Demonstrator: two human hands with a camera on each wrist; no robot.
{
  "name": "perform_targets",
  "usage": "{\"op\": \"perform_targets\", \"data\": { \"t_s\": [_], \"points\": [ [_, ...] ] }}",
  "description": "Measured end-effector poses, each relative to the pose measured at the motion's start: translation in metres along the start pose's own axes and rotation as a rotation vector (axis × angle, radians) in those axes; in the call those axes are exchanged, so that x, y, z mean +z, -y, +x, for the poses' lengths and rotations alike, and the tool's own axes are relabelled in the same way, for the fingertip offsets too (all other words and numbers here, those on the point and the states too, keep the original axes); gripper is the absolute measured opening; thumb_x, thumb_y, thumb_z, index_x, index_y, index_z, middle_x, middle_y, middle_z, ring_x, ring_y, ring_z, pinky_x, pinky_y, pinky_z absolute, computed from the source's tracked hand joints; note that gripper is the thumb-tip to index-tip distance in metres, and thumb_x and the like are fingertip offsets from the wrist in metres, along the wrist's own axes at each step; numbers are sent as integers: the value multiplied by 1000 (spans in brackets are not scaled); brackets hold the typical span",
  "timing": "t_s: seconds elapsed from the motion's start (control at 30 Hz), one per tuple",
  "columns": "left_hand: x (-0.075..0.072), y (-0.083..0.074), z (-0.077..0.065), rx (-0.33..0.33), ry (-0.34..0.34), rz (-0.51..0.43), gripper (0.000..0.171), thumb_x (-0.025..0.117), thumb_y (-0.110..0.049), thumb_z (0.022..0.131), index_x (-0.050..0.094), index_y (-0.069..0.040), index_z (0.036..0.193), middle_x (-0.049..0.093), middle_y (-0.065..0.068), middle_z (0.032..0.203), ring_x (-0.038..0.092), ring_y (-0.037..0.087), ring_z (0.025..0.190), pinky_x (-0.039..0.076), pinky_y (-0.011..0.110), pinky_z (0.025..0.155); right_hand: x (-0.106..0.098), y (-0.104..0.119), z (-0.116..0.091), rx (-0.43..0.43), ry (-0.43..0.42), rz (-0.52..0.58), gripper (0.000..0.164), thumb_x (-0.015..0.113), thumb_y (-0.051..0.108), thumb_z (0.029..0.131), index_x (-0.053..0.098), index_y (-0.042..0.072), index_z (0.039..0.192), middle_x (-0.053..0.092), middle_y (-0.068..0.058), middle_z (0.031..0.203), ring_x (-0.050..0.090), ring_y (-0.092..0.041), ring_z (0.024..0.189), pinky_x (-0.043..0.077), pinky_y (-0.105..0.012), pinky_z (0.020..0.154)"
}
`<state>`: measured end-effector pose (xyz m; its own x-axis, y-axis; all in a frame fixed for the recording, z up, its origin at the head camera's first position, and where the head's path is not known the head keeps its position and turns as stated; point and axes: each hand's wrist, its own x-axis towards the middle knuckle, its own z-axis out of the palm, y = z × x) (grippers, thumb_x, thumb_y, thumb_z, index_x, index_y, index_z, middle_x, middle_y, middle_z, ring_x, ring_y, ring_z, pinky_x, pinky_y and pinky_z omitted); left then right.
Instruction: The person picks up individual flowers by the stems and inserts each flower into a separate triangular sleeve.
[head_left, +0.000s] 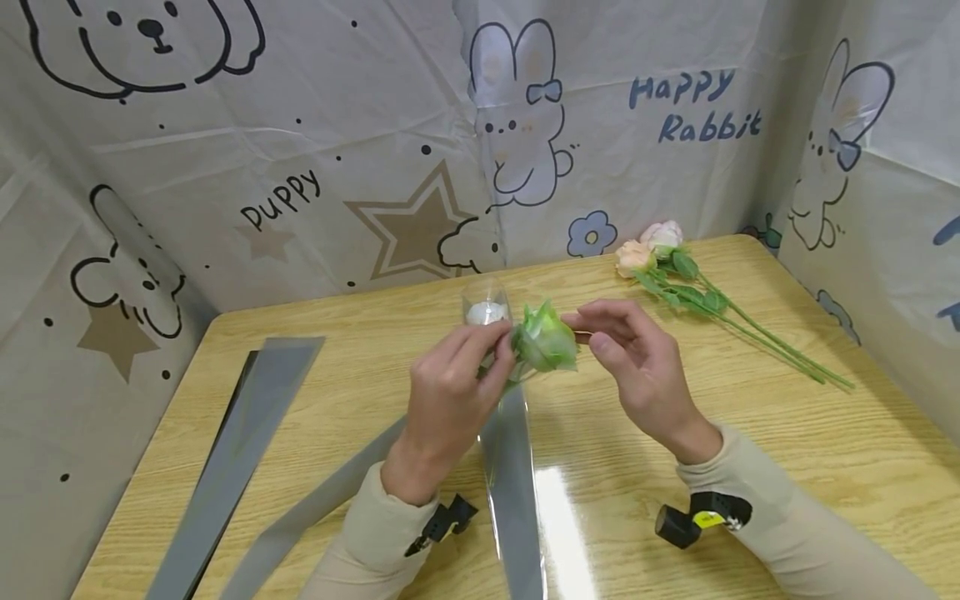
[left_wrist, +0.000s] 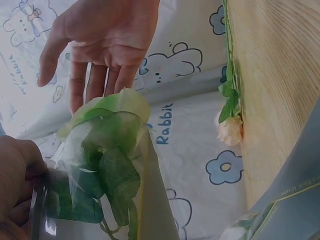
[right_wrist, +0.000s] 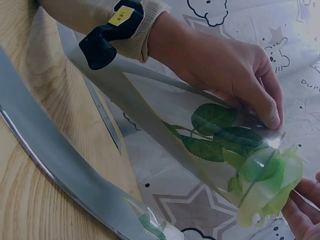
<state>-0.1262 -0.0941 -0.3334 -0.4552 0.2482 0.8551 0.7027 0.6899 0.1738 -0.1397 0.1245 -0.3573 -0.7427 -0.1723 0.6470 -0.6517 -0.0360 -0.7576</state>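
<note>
Wooden table (head_left: 637, 467); green rose (head_left: 549, 340) just right of left hand (head_left: 453, 392) pinching sleeve (right_wrist: 167, 107).

Held wrapper (head_left: 318, 502) cut off below

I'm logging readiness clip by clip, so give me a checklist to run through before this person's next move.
1. Left hand pinching the sleeve: ok.
2. Green rose with leaves inside that sleeve: ok.
3. Right hand free: ok, it grips nothing.
4. Right hand touching the bloom: cannot tell.
5. Peach rose and pale pink rose sleeved: not ok, both lie bare on the table.
6. Other sleeves at hand: ok, lying at the person's left.
</note>
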Motion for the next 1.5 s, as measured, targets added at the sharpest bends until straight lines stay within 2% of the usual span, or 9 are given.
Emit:
{"op": "perform_targets", "data": {
  "t_s": [0.43, 0.73, 0.93, 1.17, 1.5],
  "points": [
    [1, -1, -2, 2, 25, 33, 10, 71, -1, 92, 78, 0, 99, 79, 10, 88, 77, 18, 74, 64, 23, 68, 4, 0, -4, 18, 65, 32, 29, 48, -10, 98, 53, -15, 126, 73, 10, 121, 70, -5, 115, 58, -22, 99],
    [3, -2, -3, 20, 21, 29, 10, 72, 1, 90, 78, 0, 98, 78, 10, 87, 77, 18, 72, 63, 22, 67, 10, -3, -7, 2, 104, 53, 29, 49, -9, 98, 52, -16, 126, 73, 6, 120, 69, -6, 116, 59, -25, 99],
    [3, -4, -3, 25, 37, 37, 10, 72, 1, 90, 78, 0, 97, 78, 10, 87, 77, 18, 72, 63, 21, 67, 11, -2, -8, 18, 136, 77, 28, 51, -3, 101, 51, -16, 126, 71, 7, 121, 69, -6, 117, 59, -30, 102],
    [4, -6, -4, 38, 44, 55, 10, 72, 2, 88, 78, -1, 96, 78, 10, 85, 76, 17, 71, 62, 21, 66, 14, -5, -11, 45, 175, 92, 26, 50, -1, 103, 51, -17, 123, 68, 11, 122, 66, -3, 117, 58, -25, 101],
    [7, -8, -4, 53, 40, 46, 9, 73, 2, 88, 77, -1, 95, 77, 9, 84, 75, 16, 71, 62, 22, 64, 17, -8, -14, 48, 198, 131, 25, 47, -5, 101, 51, -18, 123, 65, 9, 124, 65, -4, 120, 59, -25, 101]
  ]
}}
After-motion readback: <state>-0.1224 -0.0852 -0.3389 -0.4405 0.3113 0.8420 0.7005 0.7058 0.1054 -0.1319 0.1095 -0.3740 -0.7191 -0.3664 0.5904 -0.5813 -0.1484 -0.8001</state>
